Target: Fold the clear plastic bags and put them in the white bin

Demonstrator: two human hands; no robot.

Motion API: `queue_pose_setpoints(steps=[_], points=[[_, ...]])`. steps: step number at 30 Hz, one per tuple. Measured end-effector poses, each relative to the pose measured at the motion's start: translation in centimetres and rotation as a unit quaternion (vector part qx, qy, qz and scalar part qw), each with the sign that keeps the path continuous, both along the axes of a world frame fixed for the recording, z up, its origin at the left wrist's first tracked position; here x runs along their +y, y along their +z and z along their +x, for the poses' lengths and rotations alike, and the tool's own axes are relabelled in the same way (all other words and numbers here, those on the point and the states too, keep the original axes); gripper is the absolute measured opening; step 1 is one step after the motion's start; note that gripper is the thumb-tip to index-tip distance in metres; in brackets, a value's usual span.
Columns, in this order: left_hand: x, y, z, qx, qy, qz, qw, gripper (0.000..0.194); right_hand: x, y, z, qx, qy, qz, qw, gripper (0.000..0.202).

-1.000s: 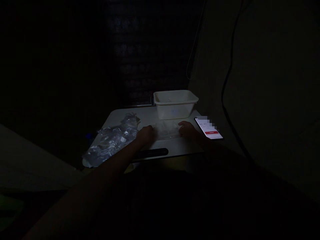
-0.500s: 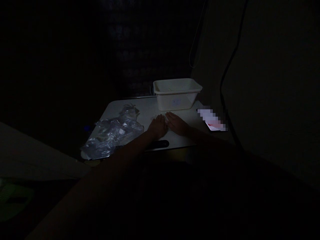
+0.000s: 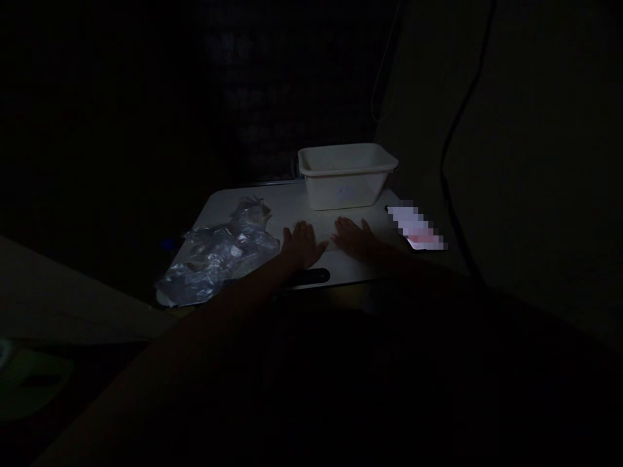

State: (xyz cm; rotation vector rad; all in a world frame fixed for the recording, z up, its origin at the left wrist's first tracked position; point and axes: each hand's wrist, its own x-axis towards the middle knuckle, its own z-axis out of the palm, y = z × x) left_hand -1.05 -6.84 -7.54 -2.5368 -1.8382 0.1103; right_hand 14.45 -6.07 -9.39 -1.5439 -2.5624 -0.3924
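Note:
My left hand (image 3: 302, 245) lies palm down on the pale board (image 3: 287, 201), its fingers spread. To its right, my right hand (image 3: 355, 239) also rests flat with the fingers apart, below a white rectangular tub (image 3: 345, 189). A gap separates the two hands, and something thin and pale, hard to make out, may lie between them. Crumpled clear plastic (image 3: 219, 253) covers the board's left part, beside my left hand. Under my left wrist is a dark slot or handle (image 3: 311, 276) at the near edge.
A lit phone-like screen (image 3: 416, 227), blurred into blocks, lies at the board's right side. A dark cable (image 3: 444, 162) hangs down the right wall. Something green (image 3: 34, 386) is at the lower left. The scene is very dim.
My hands were close together, nearly touching; now they are apart and their fingers are more spread. The view has shifted slightly.

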Motion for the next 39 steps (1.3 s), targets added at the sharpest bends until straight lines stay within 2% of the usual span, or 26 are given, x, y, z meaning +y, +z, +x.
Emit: queue_pose_setpoints(steps=[7, 10, 13, 18, 25, 31, 35, 37, 39], points=[[0.1, 0.8, -0.7, 0.008, 0.030, 0.009, 0.999, 0.062, 0.1, 1.4, 1.6, -0.001, -0.056, -0.025, 0.998, 0.040], [0.2, 1.0, -0.6, 0.005, 0.011, 0.033, 0.999, 0.056, 0.8, 2.2, 1.6, -0.006, -0.073, -0.046, 0.996, 0.037], [0.5, 0.7, -0.1, -0.006, -0.026, 0.044, 0.999, 0.052, 1.4, 2.3, 0.6, 0.016, -0.046, -0.049, 0.998, 0.040], [0.9, -0.5, 0.6, -0.012, -0.069, 0.048, 0.996, 0.052, 1.4, 1.0, -1.2, 0.049, 0.014, -0.039, 0.998, 0.044], [0.9, -0.1, -0.5, -0.003, -0.007, 0.014, 1.000, 0.068, 1.8, -0.4, 0.6, 0.049, -0.010, -0.005, 0.999, 0.045], [0.9, 0.2, -0.9, 0.015, 0.039, 0.024, 0.999, 0.063, 2.2, -1.1, 1.8, 0.053, -0.038, 0.031, 0.997, 0.046], [0.8, 1.0, -1.7, 0.013, 0.068, 0.070, 0.995, 0.060, 2.2, -0.6, 2.7, 0.060, -0.054, 0.045, 0.996, 0.043], [0.6, 1.8, -2.0, 0.011, 0.035, 0.097, 0.995, 0.054, 2.1, 0.0, 3.2, 0.072, -0.064, 0.051, 0.994, 0.041], [0.3, 2.7, -1.9, 0.008, -0.054, 0.103, 0.993, 0.044, 2.0, 0.5, 3.5, 0.084, -0.084, 0.050, 0.992, 0.040]])
